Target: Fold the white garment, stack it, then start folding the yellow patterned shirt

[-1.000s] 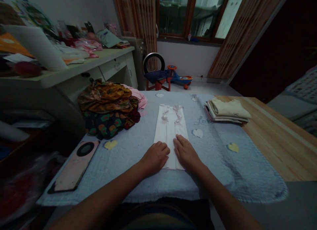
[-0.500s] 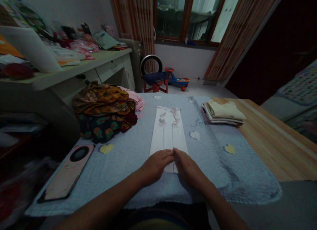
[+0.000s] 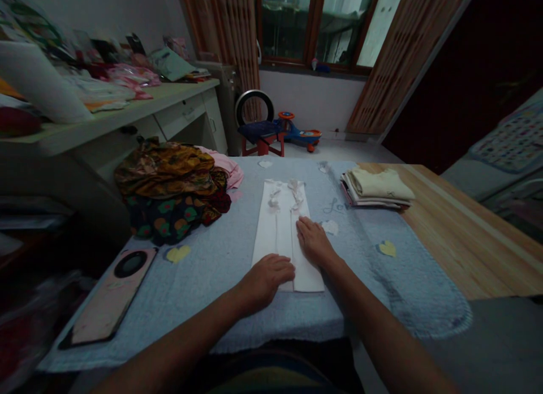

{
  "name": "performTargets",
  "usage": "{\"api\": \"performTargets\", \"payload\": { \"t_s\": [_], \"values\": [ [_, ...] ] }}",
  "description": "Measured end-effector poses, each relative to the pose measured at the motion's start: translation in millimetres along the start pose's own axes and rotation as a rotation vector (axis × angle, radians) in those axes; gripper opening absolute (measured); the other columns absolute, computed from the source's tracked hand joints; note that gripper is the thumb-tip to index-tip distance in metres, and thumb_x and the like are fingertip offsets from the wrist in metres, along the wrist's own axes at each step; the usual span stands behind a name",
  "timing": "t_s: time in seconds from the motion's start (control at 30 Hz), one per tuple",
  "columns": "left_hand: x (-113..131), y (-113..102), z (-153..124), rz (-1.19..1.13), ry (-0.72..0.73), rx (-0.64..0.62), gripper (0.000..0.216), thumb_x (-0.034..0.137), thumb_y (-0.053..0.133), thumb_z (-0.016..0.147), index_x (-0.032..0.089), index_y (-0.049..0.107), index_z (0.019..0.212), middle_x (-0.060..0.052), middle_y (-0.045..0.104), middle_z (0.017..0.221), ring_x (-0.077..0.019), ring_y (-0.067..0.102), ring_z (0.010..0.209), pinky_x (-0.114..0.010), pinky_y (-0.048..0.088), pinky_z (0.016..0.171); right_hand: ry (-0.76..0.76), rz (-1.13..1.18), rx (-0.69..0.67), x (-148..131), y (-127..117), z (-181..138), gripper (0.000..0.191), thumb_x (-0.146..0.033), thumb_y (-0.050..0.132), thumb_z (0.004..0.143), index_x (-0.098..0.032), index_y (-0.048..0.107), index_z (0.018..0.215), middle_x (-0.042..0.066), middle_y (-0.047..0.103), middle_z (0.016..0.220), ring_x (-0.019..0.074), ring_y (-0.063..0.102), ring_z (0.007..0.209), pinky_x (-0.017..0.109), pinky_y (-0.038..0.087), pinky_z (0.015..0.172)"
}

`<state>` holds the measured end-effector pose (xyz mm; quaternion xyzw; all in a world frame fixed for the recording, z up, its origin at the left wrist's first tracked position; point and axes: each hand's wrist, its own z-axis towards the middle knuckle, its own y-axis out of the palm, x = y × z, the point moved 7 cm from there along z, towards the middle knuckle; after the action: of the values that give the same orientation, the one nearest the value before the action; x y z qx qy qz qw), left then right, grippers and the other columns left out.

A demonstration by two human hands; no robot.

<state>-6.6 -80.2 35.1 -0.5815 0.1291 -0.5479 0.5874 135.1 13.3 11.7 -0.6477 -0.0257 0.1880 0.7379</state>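
White ruffled garment point(image 3: 284, 235), folded, centre of blue blanket point(image 3: 224, 252). Left hand point(image 3: 268, 278) at its 7 o'clock, right hand point(image 3: 314, 241) at 3, both palm-down on it, fingers together. Clothes heap point(image 3: 169, 179) at 10, smartphone point(image 3: 112, 298) at 8.

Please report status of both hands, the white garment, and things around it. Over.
Left hand, right hand: both on white garment. Garment folded, lying on blue blanket. Fabric heap left, folded stack right, both apart.
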Motion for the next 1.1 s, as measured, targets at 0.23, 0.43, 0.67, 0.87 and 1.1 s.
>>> {"api": "performTargets", "payload": {
  "t_s": [0.23,0.43,0.67,0.87,1.1],
  "values": [
    [19.7,1.8,10.4,0.013,0.021,-0.049,0.026,0.014,0.046,0.094,0.022,0.064,0.112,-0.008,0.061,0.126,-0.0214,0.055,0.118,-0.039,0.045,0.102,-0.007,0.000,-0.023,-19.3,-3.4,-32.1,0.045,-0.018,0.040,0.098,-0.014,0.049,0.141,0.014,0.041,0.154,0.0276,0.033,0.144,0.049,0.027,0.116],
    [20.2,1.9,2.0,-0.157,0.030,-0.059,0.031,0.007,0.045,0.089,0.019,0.065,0.109,-0.008,0.065,0.120,-0.0182,0.058,0.115,-0.033,0.048,0.100,-0.029,0.016,-0.002,-31.6,-5.4,-56.5,0.048,-0.020,0.045,0.095,-0.011,0.049,0.142,0.015,0.040,0.154,0.0283,0.032,0.144,0.045,0.028,0.118],
    [12.1,1.5,-4.5,-0.338,-0.055,-0.049,0.028,0.010,0.049,0.086,0.020,0.067,0.107,-0.003,0.074,0.101,-0.0149,0.068,0.094,-0.028,0.052,0.088,-0.038,0.001,-0.037,-40.2,-4.7,-77.3,0.053,-0.026,0.045,0.096,-0.011,0.043,0.147,0.014,0.033,0.158,0.0265,0.026,0.147,0.048,0.025,0.119],
    [14.4,-2.7,-0.8,-0.406,-0.100,-0.061,0.025,0.013,0.053,0.083,0.019,0.071,0.099,-0.002,0.076,0.093,-0.0138,0.070,0.082,-0.025,0.052,0.082,-0.083,0.008,-0.055,-45.6,-3.5,-87.5,0.057,-0.029,0.044,0.096,-0.012,0.039,0.150,0.012,0.028,0.159,0.0255,0.022,0.149,0.047,0.025,0.120],
    [13.2,-4.3,1.6,-0.435,-0.149,-0.077,0.026,0.014,0.054,0.079,0.019,0.072,0.097,-0.002,0.077,0.092,-0.0156,0.071,0.084,-0.027,0.053,0.083,-0.134,0.056,-0.128,-43.8,-9.0,-84.6,0.055,-0.023,0.045,0.094,-0.017,0.042,0.148,0.007,0.034,0.157,0.0228,0.029,0.147,0.045,0.030,0.119]
  ]
}}
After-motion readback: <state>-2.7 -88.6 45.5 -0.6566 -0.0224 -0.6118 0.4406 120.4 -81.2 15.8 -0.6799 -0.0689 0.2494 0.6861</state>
